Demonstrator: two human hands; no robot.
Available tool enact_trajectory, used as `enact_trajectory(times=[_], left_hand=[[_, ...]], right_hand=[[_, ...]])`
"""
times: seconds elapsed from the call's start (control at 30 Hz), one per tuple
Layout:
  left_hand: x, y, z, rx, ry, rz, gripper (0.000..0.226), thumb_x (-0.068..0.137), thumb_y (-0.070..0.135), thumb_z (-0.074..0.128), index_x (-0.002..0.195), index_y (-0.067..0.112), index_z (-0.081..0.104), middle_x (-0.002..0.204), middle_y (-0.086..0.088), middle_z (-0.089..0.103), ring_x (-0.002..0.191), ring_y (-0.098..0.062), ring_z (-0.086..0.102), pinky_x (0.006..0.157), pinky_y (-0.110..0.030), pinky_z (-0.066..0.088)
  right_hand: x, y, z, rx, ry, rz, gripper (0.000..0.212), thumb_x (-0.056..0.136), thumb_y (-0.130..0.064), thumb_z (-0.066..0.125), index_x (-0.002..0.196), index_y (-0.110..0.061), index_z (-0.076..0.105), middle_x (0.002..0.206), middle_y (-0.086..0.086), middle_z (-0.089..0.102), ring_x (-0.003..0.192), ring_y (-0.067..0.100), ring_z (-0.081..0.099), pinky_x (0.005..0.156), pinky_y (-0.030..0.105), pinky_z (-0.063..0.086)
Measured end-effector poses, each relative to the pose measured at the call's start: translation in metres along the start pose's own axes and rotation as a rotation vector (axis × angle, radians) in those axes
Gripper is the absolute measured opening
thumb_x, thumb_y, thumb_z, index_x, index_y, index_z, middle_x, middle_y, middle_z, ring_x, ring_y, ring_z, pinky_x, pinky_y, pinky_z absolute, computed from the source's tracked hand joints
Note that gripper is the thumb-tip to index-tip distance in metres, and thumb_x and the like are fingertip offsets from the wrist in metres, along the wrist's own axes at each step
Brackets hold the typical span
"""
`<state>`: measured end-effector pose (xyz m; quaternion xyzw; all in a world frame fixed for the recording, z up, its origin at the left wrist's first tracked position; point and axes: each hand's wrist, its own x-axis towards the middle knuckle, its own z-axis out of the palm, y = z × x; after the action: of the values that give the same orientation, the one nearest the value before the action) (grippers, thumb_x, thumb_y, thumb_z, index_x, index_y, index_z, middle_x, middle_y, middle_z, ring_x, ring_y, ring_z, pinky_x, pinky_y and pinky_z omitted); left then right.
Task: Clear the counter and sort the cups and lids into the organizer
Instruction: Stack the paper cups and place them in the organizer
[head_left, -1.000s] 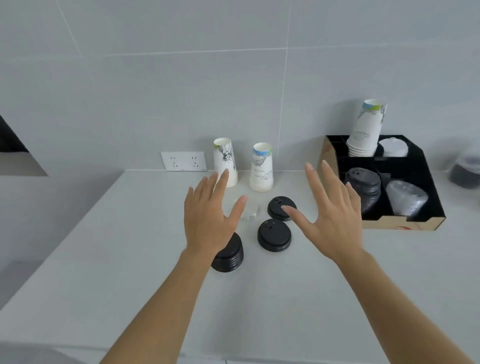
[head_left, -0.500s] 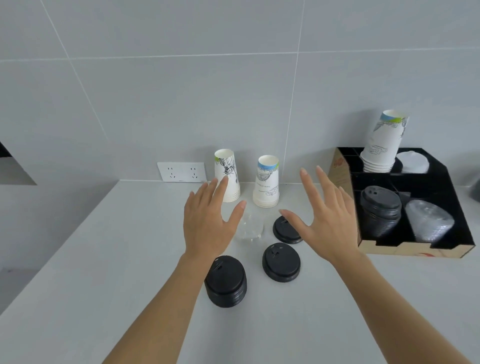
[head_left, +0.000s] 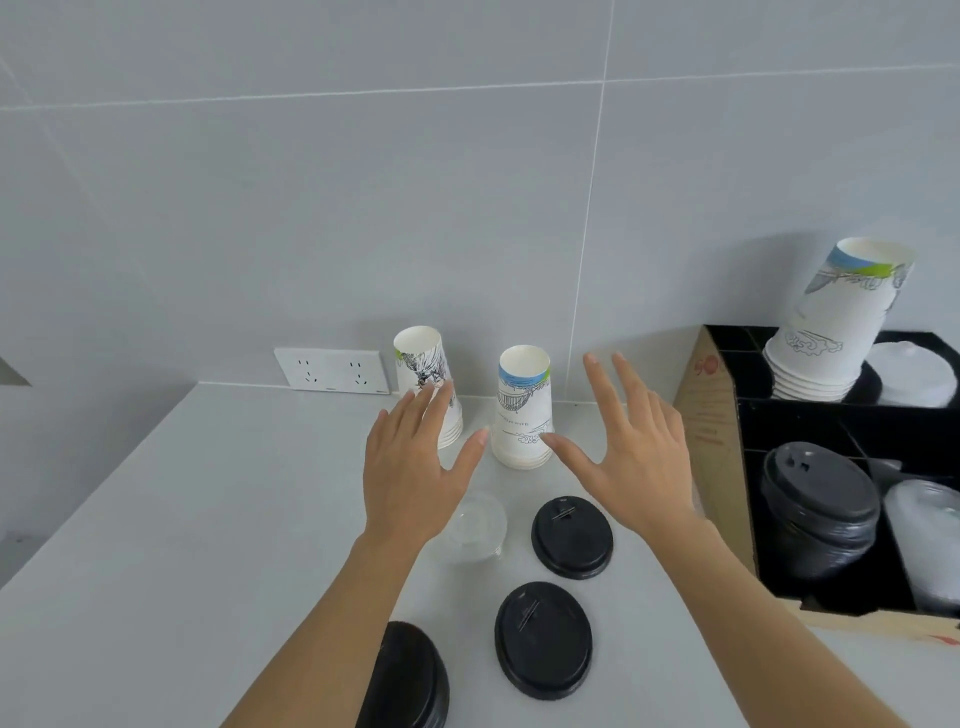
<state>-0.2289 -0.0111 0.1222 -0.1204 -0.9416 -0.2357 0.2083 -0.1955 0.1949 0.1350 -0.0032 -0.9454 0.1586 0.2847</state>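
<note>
Head view, nearest edge first: a stack of black lids (head_left: 410, 680) at the bottom of frame, partly cut off, lying on the counter (head_left: 156, 545). Just beyond, two single black lids: nearer black lid (head_left: 543, 640) and farther black lid (head_left: 572, 537), flat, a small gap between them. Beside the farther one, a clear lid (head_left: 475, 527), partly hidden under the left wrist. Above these, left hand (head_left: 415, 467) and right hand (head_left: 631, 449), both with fingers spread wide, palms down, holding nothing, touching nothing as far as can be told. Between and past the fingers, two short stacks of upturned paper cups: left cup stack (head_left: 428, 387) behind the left fingertips, right cup stack (head_left: 523, 408) between the two thumbs. Off to the right, the organizer (head_left: 714, 410), already carrying a stack of black lids in a front compartment, clear lids beside it, a tall cup stack and white lids in the rear compartments.

Judged from this: sorting barely begun, if at all. Left to do: both cup stacks, the lid stack, two loose black lids, one clear lid, all on the counter, none in hand. Likely next: the right cup stack, given where the hands hover.
</note>
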Motion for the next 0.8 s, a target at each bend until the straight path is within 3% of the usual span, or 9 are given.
enact_trajectory(times=[0.07, 0.23, 0.37, 0.5, 0.67, 0.8], left_hand=[[0.01, -0.002, 0.014, -0.018, -0.013, -0.009, 0.077, 0.084, 0.071, 0.022, 0.135, 0.019, 0.047, 0.14, -0.003, 0.051, 0.13, -0.023, 0.043, 0.107, -0.047, 0.034], [0.029, -0.013, 0.048, -0.068, -0.117, 0.015, 0.073, 0.081, 0.066, 0.037, 0.139, 0.023, 0.041, 0.143, -0.002, 0.046, 0.132, -0.018, 0.04, 0.108, -0.041, 0.034], [0.038, -0.017, 0.07, -0.132, -0.207, 0.006, 0.078, 0.075, 0.067, 0.042, 0.141, 0.026, 0.035, 0.144, 0.004, 0.044, 0.131, -0.015, 0.04, 0.107, -0.034, 0.032], [0.044, -0.023, 0.093, -0.256, -0.302, -0.027, 0.078, 0.074, 0.06, 0.061, 0.14, 0.028, 0.034, 0.142, 0.009, 0.045, 0.129, -0.012, 0.04, 0.103, -0.031, 0.036], [0.049, -0.031, 0.121, -0.544, -0.46, -0.17, 0.101, 0.06, 0.063, 0.075, 0.142, 0.031, 0.025, 0.146, 0.013, 0.039, 0.135, -0.006, 0.034, 0.109, -0.041, 0.035], [0.052, -0.03, 0.131, -0.785, -0.512, -0.199, 0.101, 0.059, 0.038, 0.087, 0.139, 0.028, 0.027, 0.139, 0.01, 0.046, 0.13, -0.01, 0.043, 0.105, -0.044, 0.04]], right_hand=[[0.011, 0.009, 0.013, 0.023, -0.012, 0.008, 0.08, 0.079, -0.068, 0.04, 0.143, -0.022, 0.028, 0.141, 0.017, 0.048, 0.115, 0.033, 0.057, 0.093, 0.046, 0.045], [0.027, 0.026, 0.045, 0.08, -0.067, 0.072, 0.088, 0.076, -0.071, 0.04, 0.144, -0.016, 0.028, 0.141, 0.015, 0.048, 0.119, 0.033, 0.054, 0.093, 0.044, 0.044], [0.033, 0.031, 0.068, 0.158, -0.139, 0.144, 0.094, 0.073, -0.073, 0.041, 0.145, -0.015, 0.029, 0.147, 0.012, 0.04, 0.131, 0.03, 0.043, 0.099, 0.044, 0.039], [0.035, 0.033, 0.091, 0.317, -0.269, 0.222, 0.095, 0.074, -0.062, 0.06, 0.148, -0.018, 0.02, 0.153, 0.005, 0.027, 0.139, 0.021, 0.028, 0.108, 0.04, 0.032], [0.031, 0.038, 0.12, 0.564, -0.39, 0.344, 0.1, 0.072, -0.053, 0.07, 0.148, -0.026, 0.011, 0.152, -0.001, 0.024, 0.138, 0.015, 0.027, 0.111, 0.04, 0.031], [0.028, 0.039, 0.138, 0.726, -0.436, 0.411, 0.098, 0.064, -0.051, 0.077, 0.142, -0.039, 0.02, 0.146, -0.011, 0.03, 0.133, 0.008, 0.034, 0.109, 0.04, 0.035]])
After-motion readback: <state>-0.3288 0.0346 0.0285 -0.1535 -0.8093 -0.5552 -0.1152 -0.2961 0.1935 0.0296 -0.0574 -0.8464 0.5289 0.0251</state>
